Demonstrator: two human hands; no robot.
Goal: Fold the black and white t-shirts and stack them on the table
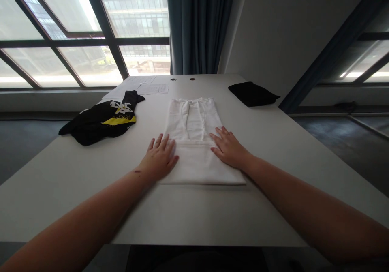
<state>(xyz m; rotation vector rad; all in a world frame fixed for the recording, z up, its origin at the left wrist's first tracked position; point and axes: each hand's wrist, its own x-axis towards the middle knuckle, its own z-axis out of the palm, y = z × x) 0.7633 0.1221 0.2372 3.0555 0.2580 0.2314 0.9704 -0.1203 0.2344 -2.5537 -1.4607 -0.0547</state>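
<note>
A white folded garment with drawstrings [194, 162] lies flat in the middle of the white table [188, 215]. Its drawstrings hang down over the far half, and a folded edge crosses its middle. My left hand [159, 158] rests palm down on its left edge, fingers spread. On the opposite edge, my right hand [229, 147] also lies flat with its fingers apart. Neither hand grips the cloth.
A crumpled black garment with yellow and white print [106, 118] lies at the left edge of the table. Toward the back right sits a folded black cloth [252, 93]. Paper sheets [153, 88] lie near the far left, by the windows [142, 57].
</note>
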